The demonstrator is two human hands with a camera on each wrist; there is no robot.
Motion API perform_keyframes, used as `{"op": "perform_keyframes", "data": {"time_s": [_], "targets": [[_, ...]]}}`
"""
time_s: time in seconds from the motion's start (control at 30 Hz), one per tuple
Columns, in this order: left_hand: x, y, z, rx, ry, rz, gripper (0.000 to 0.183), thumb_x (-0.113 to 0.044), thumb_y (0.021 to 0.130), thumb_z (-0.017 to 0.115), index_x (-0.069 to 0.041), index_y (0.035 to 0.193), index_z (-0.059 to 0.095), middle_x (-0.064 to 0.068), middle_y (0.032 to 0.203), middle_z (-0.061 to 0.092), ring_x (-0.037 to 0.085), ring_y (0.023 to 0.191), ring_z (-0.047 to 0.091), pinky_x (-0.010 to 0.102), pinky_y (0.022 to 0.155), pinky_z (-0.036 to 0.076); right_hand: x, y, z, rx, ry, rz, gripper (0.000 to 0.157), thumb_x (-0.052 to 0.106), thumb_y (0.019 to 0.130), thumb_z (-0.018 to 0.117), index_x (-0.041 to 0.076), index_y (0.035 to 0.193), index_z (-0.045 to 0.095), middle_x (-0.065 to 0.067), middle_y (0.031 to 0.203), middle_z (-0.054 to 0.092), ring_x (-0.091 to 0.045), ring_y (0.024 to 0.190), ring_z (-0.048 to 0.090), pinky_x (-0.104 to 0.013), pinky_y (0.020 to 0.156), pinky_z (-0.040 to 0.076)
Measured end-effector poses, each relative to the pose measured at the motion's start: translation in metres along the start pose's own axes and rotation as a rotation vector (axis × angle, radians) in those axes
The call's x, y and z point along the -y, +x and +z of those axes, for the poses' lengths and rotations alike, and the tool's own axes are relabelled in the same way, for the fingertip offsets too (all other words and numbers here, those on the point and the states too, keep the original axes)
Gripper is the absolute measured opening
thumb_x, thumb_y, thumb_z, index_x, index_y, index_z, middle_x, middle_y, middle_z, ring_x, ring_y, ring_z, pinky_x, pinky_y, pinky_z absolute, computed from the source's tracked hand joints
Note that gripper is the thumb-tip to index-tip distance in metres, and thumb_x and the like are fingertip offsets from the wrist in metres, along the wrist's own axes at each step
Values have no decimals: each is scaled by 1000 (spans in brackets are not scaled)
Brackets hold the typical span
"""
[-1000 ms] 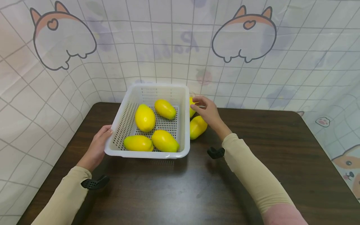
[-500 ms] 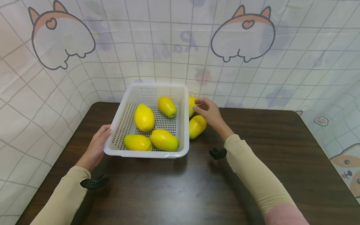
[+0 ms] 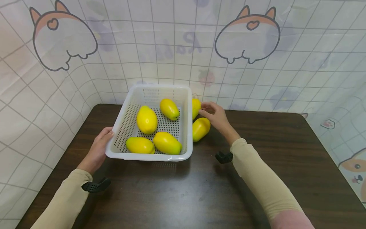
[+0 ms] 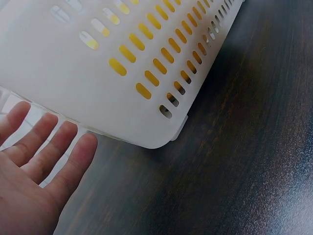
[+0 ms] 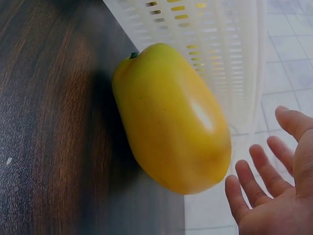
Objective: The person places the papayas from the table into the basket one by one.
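A white perforated plastic basket holds several yellow mangoes with greenish ends, one of them a mango at the inner left. My left hand is at the basket's left front corner. In the left wrist view its fingers are extended, fingertips right at the rim. Outside the right wall lie two more mangoes: a back mango, partly hidden by the wall, and a front mango, which fills the middle of the right wrist view. My right hand holds nothing, its loosely bent fingers right beside the back mango.
The dark wooden table extends to the right and front of the basket. A white gridded cloth with cartoon animal prints hangs close behind it and along both sides. Each wrist wears a black strap device, such as the left strap.
The right hand has drawn slightly right, leaving more of the back mango visible. Inside the basket, the rear mango has turned and settled a little. The left hand has stayed in place.
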State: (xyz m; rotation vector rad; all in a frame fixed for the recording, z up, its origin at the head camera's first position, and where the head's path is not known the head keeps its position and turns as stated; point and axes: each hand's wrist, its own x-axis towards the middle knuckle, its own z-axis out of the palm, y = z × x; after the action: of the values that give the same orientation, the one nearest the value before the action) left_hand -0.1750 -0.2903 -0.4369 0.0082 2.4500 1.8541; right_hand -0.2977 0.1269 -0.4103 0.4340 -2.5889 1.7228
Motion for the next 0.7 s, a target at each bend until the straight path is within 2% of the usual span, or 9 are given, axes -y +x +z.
{"op": "perform_keyframes", "data": {"time_s": [0.17,0.27,0.7], "targets": [[-1,-1,0,6,8,2,44,-48,103,31,-19,135,39,-12,114,51,4,94,59,25,78,52,19,-12,-3,16,-17,0,39,15,94,62,-3,127,55,-25,132,55,-39,122,50,-51,106,39],[-1,-1,0,4,8,1,44,-47,103,31,-17,135,39,-12,113,52,3,93,59,25,77,52,21,-16,-4,28,-21,12,40,15,94,61,-4,129,54,-25,133,54,-39,123,49,-51,106,38],[-2,-2,0,4,28,-2,47,-48,103,30,-16,137,36,-10,117,49,4,95,57,25,79,51,11,-19,-7,97,-51,80,45,18,95,62,0,134,51,-24,138,51,-39,126,47,-52,108,37]]}}
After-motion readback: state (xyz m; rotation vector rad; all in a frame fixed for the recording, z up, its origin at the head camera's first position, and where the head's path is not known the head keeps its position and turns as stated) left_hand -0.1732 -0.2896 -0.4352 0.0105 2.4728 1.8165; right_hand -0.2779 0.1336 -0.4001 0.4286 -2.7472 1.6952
